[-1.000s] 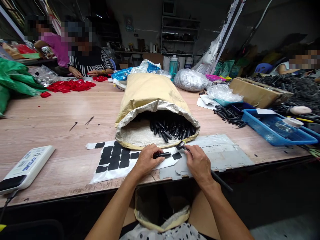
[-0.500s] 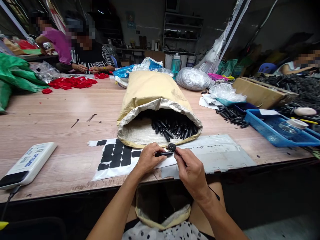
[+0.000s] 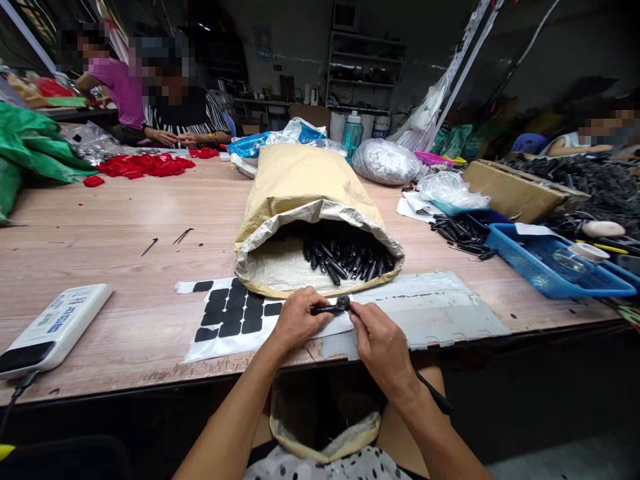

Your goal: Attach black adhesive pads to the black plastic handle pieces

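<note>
My left hand (image 3: pixel 303 315) is closed around a slim black rod (image 3: pixel 323 309), which points right from between thumb and fingers. At the rod's right end sits a small round black piece (image 3: pixel 343 303). My right hand (image 3: pixel 383 340) pinches at the right edge of this piece, fingertips together; its exact shape is blurred. A dark strip (image 3: pixel 434 395) shows beside my right wrist; I cannot tell what it is. Under my left hand lies a white backing sheet (image 3: pixel 273 327) with several black square stickers (image 3: pixel 231 313). Just beyond is a tan sack (image 3: pixel 310 177), its mouth facing me, with many black rod-like parts (image 3: pixel 345 260) inside.
A grey-white board (image 3: pixel 440 310) lies right of my hands. A blue tray (image 3: pixel 545 263) and loose black parts (image 3: pixel 460 233) are further right. A white power bank (image 3: pixel 55 327) sits at left. Red pieces (image 3: pixel 143 165) lie near two co-workers. Another open sack (image 3: pixel 325 453) is on my lap.
The round black piece has come down to the level of the rod's end. My right hand has shifted slightly lower; my left hand has hardly moved.
</note>
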`<state>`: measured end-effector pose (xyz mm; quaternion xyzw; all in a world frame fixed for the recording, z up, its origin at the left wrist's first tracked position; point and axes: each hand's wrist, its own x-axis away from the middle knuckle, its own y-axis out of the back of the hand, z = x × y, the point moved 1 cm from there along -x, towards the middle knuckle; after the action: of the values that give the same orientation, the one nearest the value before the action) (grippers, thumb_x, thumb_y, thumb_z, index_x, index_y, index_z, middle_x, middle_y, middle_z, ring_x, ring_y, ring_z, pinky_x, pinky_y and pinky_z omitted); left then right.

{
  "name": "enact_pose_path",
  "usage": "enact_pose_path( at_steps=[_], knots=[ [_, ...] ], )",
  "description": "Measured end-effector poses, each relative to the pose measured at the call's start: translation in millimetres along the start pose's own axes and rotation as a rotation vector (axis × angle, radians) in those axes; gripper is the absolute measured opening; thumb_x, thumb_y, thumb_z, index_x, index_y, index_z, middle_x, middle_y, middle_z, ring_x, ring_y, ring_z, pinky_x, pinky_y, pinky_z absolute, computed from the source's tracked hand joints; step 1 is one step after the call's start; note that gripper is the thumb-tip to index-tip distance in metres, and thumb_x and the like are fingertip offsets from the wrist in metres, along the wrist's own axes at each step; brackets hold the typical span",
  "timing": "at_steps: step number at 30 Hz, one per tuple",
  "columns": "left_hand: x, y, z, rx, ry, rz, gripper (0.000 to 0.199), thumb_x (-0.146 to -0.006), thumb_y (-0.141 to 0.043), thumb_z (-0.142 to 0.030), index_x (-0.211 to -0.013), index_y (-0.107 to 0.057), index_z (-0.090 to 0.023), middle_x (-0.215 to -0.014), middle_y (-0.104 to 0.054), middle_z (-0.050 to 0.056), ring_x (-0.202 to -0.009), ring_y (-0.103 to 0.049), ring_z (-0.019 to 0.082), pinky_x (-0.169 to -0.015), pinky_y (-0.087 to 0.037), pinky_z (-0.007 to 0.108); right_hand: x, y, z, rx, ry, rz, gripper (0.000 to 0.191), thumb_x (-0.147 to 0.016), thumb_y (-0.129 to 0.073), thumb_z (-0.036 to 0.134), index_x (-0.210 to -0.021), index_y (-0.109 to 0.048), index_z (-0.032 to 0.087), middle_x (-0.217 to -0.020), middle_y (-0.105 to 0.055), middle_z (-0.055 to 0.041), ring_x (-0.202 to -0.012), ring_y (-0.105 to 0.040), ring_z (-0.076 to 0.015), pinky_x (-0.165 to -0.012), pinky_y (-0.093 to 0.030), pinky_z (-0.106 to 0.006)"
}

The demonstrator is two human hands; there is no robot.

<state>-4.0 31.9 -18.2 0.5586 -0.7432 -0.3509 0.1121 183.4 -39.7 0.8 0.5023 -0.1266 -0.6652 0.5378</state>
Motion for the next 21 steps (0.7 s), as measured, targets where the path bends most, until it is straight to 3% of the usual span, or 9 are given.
enact_pose_path(
  at_steps=[7, 13, 21],
  knots=[
    [1.2, 1.6, -1.4, -0.006, 0.014, 0.008, 0.014, -0.075, -0.074, -0.023, -0.089, -0.076, -0.022, -0.086, -0.066, 0.002, -0.088, -0.059, 0.02, -0.081, -0.044, 0.032, -2.2, 8.1, -20.3, 0.04, -0.074, -0.069, 0.03, -0.099, -0.045, 0.023, -0.121, -0.065, 0.023, -0.103, -0.07, -0.0059, -0.096, -0.065, -0.0177, -0.086, -0.048, -0.029],
    [1.8, 4.1, -5.4, -0.017, 0.025, 0.028, 0.019, -0.072, -0.074, -0.022, -0.09, -0.075, -0.022, -0.087, -0.065, 0.002, -0.088, -0.059, 0.021, -0.081, -0.044, 0.033, 0.6, 1.5, -44.5, 0.301, -0.069, -0.056, 0.031, -0.095, -0.048, 0.015, -0.116, -0.069, 0.024, -0.095, -0.068, -0.004, -0.091, -0.059, -0.0186, -0.081, -0.043, -0.029],
    [2.4, 3.9, -5.3, -0.021, 0.003, 0.021, 0.021, -0.071, -0.073, -0.021, -0.092, -0.074, -0.022, -0.09, -0.066, 0.002, -0.091, -0.059, 0.022, -0.084, -0.045, 0.034, 6.0, -5.8, -46.1, 0.399, -0.054, -0.068, 0.032, -0.094, -0.049, 0.013, -0.118, -0.067, 0.023, -0.097, -0.067, -0.0047, -0.09, -0.056, -0.0202, -0.081, -0.04, -0.03]
  ],
)
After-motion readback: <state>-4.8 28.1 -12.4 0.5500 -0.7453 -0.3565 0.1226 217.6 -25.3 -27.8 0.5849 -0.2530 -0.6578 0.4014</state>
